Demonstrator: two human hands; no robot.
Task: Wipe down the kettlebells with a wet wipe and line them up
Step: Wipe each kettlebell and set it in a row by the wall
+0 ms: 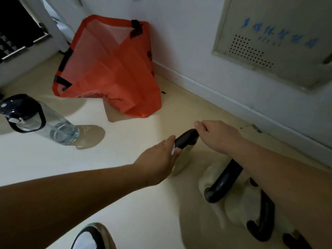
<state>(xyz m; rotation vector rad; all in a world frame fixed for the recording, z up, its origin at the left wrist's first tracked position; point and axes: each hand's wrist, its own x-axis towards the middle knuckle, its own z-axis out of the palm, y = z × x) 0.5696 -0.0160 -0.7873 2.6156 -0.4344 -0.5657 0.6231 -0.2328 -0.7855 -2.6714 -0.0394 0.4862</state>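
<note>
Grip: left hand (159, 159) and right hand (219, 135) clasp kettlebell handle (186, 138) over cream floor (125, 159) near wall (188, 42).

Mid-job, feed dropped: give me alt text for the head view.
The left hand and right hand both grip the black handle of a cream kettlebell on the floor. More black-handled kettlebells sit lower right; an orange bag stands by the wall, a clear bottle at left.

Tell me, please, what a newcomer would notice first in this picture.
The big orange plastic bag slumped by the white wall draws the eye first. In the middle, the left hand and the right hand both grip the black curved kettlebell handle. A clear plastic water bottle with a black lid sits at the left.
</note>
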